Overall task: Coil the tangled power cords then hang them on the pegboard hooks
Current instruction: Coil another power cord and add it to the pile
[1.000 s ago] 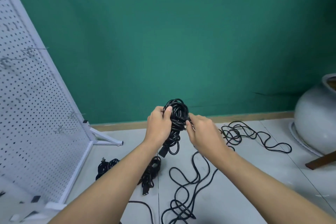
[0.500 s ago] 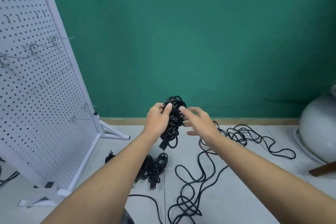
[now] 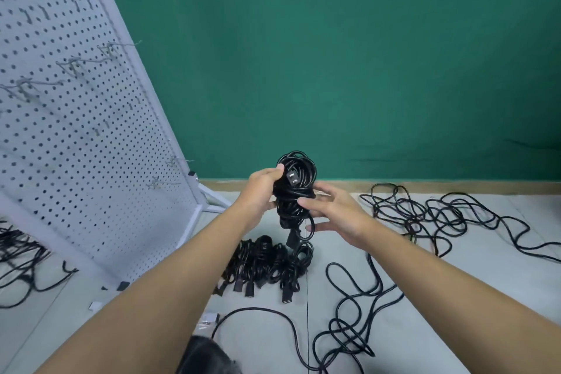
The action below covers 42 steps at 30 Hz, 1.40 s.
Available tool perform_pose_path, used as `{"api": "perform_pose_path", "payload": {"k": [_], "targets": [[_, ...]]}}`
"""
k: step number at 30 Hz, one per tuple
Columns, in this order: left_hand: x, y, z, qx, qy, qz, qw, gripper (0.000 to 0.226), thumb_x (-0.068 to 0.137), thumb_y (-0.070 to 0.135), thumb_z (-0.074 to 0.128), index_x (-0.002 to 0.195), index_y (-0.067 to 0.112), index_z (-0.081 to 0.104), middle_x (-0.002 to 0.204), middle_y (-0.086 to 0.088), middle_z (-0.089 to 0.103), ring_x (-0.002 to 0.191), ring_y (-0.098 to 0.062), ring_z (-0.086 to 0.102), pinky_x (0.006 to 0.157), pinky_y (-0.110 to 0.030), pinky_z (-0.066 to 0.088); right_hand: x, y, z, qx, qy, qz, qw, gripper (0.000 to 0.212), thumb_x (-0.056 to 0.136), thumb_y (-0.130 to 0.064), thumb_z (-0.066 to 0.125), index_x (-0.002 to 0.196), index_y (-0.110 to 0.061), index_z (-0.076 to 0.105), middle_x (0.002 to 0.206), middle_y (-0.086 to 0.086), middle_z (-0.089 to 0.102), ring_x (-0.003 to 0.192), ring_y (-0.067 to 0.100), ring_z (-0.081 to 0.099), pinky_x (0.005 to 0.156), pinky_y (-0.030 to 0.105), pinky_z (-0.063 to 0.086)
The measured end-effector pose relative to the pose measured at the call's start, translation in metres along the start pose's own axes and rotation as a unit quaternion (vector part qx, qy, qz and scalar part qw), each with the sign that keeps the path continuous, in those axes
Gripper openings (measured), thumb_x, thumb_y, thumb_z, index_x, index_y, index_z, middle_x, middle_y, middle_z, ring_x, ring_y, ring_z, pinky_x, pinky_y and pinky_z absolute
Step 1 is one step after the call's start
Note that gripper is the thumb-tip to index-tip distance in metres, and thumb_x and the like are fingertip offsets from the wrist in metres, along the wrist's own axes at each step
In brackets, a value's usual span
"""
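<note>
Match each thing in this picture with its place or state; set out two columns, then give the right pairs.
Things
1. coiled cord
2. pile of coiled cords
3. tangled cord
4. pegboard

Places or states
A. spread loose on the floor at the right
B. gripped by the left hand
C. standing at the left
D. heaped on the floor near the pegboard's foot

Pairs: 1-B, 2-D, 3-A, 4-C
</note>
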<state>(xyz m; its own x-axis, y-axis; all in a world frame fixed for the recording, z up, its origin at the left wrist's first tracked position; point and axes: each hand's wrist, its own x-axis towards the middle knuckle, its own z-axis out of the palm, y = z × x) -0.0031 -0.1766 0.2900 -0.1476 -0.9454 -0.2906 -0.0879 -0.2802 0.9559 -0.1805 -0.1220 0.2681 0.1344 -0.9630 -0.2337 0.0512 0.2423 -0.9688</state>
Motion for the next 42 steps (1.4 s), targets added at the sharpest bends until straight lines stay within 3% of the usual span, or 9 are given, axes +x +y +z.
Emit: {"api": "perform_pose_path", "payload": {"k": [9, 15, 21, 25, 30, 34, 37, 40, 42], "targets": [[0.031, -0.067, -0.032, 0.071, -0.022, -0.080, 0.994, 0.053, 0.094, 0.066, 0.056, 0.131, 0.030, 0.065, 0.130, 0.001, 0.069, 0.114, -0.024, 0.070, 0.106, -0.050, 0.051, 0.052, 0.063, 0.010, -0.060, -0.008, 0.056, 0.997, 0.042, 0.094, -0.020, 0.076, 0.131, -0.029, 0.058, 0.110, 0.014, 0.076, 0.090, 0.022, 0.077, 0.078, 0.049, 0.060], [0.044, -0.128, -0.016, 0.021, -0.031, -0.116, 0.993, 0.037, 0.101, 0.034, 0.065, 0.135, 0.025, 0.055, 0.108, 0.002, 0.072, 0.094, -0.015, 0.073, 0.096, -0.032, 0.056, 0.074, 0.120, 0.002, -0.056, 0.014, 0.141, 0.988, 0.032, 0.098, -0.020, 0.070, 0.128, -0.021, 0.059, 0.103, 0.010, 0.079, 0.079, 0.021, 0.076, 0.069, 0.039, 0.061], [0.050, -0.181, -0.023, 0.103, 0.007, -0.091, 0.990, 0.053, 0.078, 0.045, 0.080, 0.127, 0.041, 0.061, 0.112, 0.004, 0.073, 0.109, -0.014, 0.069, 0.102, -0.042, 0.055, 0.101, 0.174, 0.012, -0.139, -0.002, 0.155, 0.978, 0.050, 0.076, -0.053, 0.079, 0.116, -0.032, 0.059, 0.107, 0.000, 0.077, 0.100, 0.020, 0.075, 0.099, 0.049, 0.057], [0.055, -0.201, -0.053, 0.152, 0.078, -0.066, 0.983, 0.042, 0.088, 0.030, 0.077, 0.126, 0.040, 0.062, 0.108, 0.014, 0.071, 0.105, 0.000, 0.064, 0.089, -0.018, 0.049, 0.125, 0.192, 0.049, -0.205, -0.037, 0.154, 0.966, 0.053, 0.083, -0.061, 0.072, 0.120, -0.028, 0.056, 0.114, -0.005, 0.072, 0.108, 0.016, 0.069, 0.101, 0.038, 0.054], [0.061, -0.213, -0.100, 0.182, 0.119, -0.071, 0.973, 0.041, 0.091, 0.030, 0.074, 0.129, 0.040, 0.062, 0.107, 0.018, 0.069, 0.099, 0.007, 0.062, 0.078, -0.011, 0.045, 0.152, 0.201, 0.097, -0.219, -0.070, 0.144, 0.963, 0.042, 0.092, -0.054, 0.069, 0.119, -0.022, 0.067, 0.107, -0.005, 0.076, 0.100, 0.013, 0.071, 0.096, 0.035, 0.056], [0.069, -0.228, -0.126, 0.228, 0.134, -0.074, 0.962, 0.049, 0.091, 0.029, 0.075, 0.136, 0.039, 0.058, 0.109, 0.016, 0.067, 0.102, -0.003, 0.064, 0.092, -0.017, 0.049, 0.167, 0.225, 0.118, -0.189, -0.063, 0.166, 0.966, 0.046, 0.089, -0.041, 0.073, 0.129, -0.018, 0.067, 0.111, -0.002, 0.077, 0.103, 0.014, 0.072, 0.102, 0.040, 0.055], [0.074, -0.243, -0.134, 0.274, 0.111, -0.085, 0.951, 0.052, 0.095, 0.014, 0.070, 0.143, 0.027, 0.056, 0.110, 0.010, 0.060, 0.107, -0.011, 0.062, 0.104, -0.029, 0.051, 0.170, 0.233, 0.119, -0.204, -0.073, 0.198, 0.956, 0.062, 0.093, -0.022, 0.071, 0.150, -0.016, 0.049, 0.137, 0.007, 0.064, 0.117, 0.019, 0.064, 0.098, 0.027, 0.052], [0.075, -0.254, -0.135, 0.280, 0.122, -0.066, 0.950, 0.053, 0.095, 0.001, 0.067, 0.142, 0.023, 0.058, 0.107, 0.008, 0.062, 0.097, -0.007, 0.063, 0.091, -0.006, 0.048, 0.171, 0.235, 0.112, -0.238, -0.098, 0.197, 0.946, 0.066, 0.094, -0.012, 0.067, 0.155, -0.018, 0.043, 0.146, 0.005, 0.055, 0.118, 0.016, 0.060, 0.077, 0.012, 0.045], [0.076, -0.256, -0.135, 0.289, 0.123, -0.068, 0.947, 0.052, 0.094, 0.003, 0.068, 0.141, 0.022, 0.059, 0.114, 0.002, 0.064, 0.099, -0.007, 0.062, 0.091, -0.006, 0.048, 0.172, 0.236, 0.106, -0.251, -0.102, 0.183, 0.945, 0.063, 0.094, -0.012, 0.066, 0.153, -0.021, 0.047, 0.145, 0.002, 0.057, 0.116, 0.014, 0.061, 0.075, 0.010, 0.044]]}}
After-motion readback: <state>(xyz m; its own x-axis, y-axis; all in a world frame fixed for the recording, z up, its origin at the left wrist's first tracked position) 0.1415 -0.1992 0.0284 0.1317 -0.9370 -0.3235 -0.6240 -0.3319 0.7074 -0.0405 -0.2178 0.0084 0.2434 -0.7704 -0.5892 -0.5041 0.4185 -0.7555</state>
